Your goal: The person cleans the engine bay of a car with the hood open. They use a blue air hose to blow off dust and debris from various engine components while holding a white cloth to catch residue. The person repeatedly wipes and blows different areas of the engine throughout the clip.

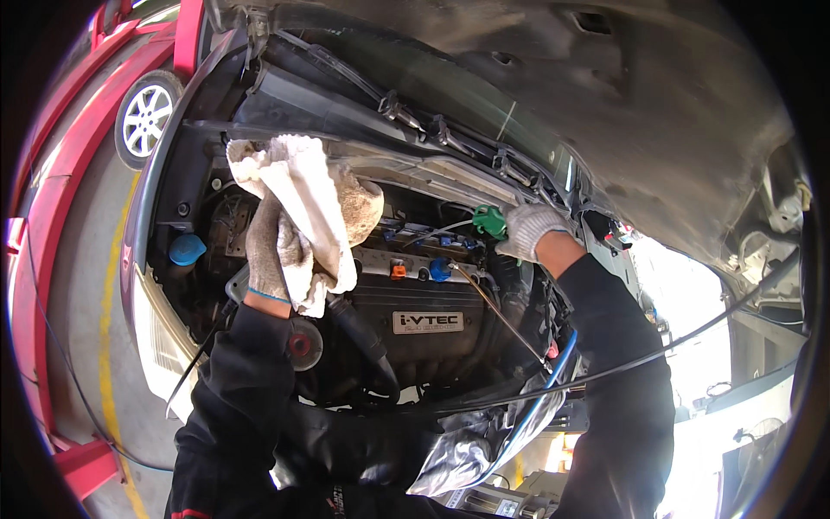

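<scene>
"The floor (pixel 82 268) was grey, with a yellow line (pixel 106 363) and big red beams (pixel 36 294). Where were your hands?"

"Over a car engine (pixel 376 262), under the raised hood (pixel 657 86). My left hand (pixel 266 251) was closed on a white cloth (pixel 298 195) with brown stains, above the left part of the engine."

"And the other one?"

"My right hand (pixel 534 232) was in a pale glove, right at a green piece (pixel 489 221) near the back. Some fingers were hidden, so I couldn't tell if they were clamped on it or just touching."

"What could have gone wrong?"

"The cloth hung loose, so a corner could have caught on something if I pulled fast. A thin rod (pixel 497 307) stuck out over the engine, and my right sleeve (pixel 622 406) could have bumped it. A black cable (pixel 674 344) crossed that sleeve and could have snagged."

"Any writing?"

"The dark engine cover (pixel 424 353) had a silver badge (pixel 428 323) with big dark letters and a fainter row below."
</scene>
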`<act>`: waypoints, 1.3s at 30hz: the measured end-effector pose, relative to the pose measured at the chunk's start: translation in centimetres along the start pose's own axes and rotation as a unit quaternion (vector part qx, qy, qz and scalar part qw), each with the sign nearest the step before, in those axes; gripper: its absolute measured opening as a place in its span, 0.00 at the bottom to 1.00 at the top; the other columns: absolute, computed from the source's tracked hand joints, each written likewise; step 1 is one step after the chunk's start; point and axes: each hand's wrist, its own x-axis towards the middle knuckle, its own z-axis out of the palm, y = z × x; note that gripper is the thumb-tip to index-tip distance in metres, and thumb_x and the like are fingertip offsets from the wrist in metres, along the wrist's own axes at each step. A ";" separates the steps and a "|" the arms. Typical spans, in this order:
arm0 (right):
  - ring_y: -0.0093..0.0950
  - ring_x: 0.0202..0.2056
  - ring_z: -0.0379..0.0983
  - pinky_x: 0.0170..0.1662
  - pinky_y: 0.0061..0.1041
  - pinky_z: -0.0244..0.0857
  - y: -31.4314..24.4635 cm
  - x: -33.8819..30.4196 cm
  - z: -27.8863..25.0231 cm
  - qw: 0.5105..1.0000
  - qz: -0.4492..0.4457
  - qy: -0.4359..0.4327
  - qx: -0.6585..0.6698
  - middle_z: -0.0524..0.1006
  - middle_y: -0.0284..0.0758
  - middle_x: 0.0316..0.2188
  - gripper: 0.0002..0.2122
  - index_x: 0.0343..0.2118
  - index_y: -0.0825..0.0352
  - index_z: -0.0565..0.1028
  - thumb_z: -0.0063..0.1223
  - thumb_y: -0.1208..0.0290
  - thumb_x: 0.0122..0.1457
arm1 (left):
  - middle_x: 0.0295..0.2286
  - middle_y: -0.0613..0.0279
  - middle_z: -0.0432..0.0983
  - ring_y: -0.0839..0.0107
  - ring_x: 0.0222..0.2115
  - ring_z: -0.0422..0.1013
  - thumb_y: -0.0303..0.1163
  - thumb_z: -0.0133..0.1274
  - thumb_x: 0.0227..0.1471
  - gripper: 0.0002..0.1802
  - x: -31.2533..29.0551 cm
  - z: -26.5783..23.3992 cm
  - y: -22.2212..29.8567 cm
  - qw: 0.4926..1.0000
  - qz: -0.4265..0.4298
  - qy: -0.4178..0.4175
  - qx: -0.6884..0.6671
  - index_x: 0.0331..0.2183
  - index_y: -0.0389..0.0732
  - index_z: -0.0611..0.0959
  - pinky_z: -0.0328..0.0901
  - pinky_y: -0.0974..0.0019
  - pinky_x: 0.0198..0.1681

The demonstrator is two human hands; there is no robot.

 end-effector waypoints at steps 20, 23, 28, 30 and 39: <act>0.42 0.48 0.84 0.49 0.41 0.79 -12.6 16.6 7.8 0.971 -0.227 -0.025 -0.075 0.86 0.43 0.48 0.27 0.52 0.66 0.83 0.68 0.54 0.53 | 0.54 0.55 0.77 0.68 0.53 0.74 0.43 0.58 0.66 0.35 0.3 -2.8 -0.4 0.858 0.213 -0.059 0.463 0.65 0.31 0.70 0.69 0.65 0.57; 0.42 0.49 0.84 0.49 0.41 0.79 -13.5 18.3 9.6 0.970 -0.231 0.004 -0.078 0.85 0.43 0.49 0.25 0.54 0.66 0.82 0.65 0.58 0.56 | 0.56 0.55 0.77 0.68 0.55 0.73 0.43 0.57 0.67 0.36 0.1 -2.8 -0.6 0.912 0.155 -0.047 0.378 0.66 0.31 0.69 0.68 0.65 0.59; 0.43 0.50 0.83 0.49 0.41 0.79 -14.3 20.6 12.7 0.977 -0.199 0.071 -0.024 0.84 0.42 0.52 0.17 0.55 0.64 0.82 0.50 0.67 0.68 | 0.57 0.54 0.76 0.68 0.57 0.73 0.44 0.56 0.68 0.37 -0.2 -2.2 -0.7 0.934 0.143 -0.045 0.325 0.67 0.31 0.67 0.68 0.65 0.60; 0.43 0.51 0.82 0.49 0.41 0.79 -13.2 21.8 13.8 0.970 -0.228 0.049 -0.068 0.83 0.42 0.53 0.18 0.59 0.60 0.80 0.43 0.66 0.73 | 0.57 0.54 0.76 0.68 0.57 0.73 0.43 0.56 0.68 0.37 -0.1 -2.1 -0.6 0.949 0.119 -0.053 0.288 0.68 0.31 0.67 0.68 0.65 0.60; 0.45 0.55 0.80 0.53 0.42 0.77 -12.8 22.5 14.1 0.974 -0.215 0.065 0.005 0.82 0.38 0.56 0.19 0.63 0.53 0.77 0.39 0.61 0.75 | 0.58 0.54 0.75 0.66 0.57 0.73 0.38 0.57 0.67 0.35 0.0 -2.7 -0.5 0.932 0.123 -0.035 0.340 0.67 0.31 0.67 0.69 0.63 0.61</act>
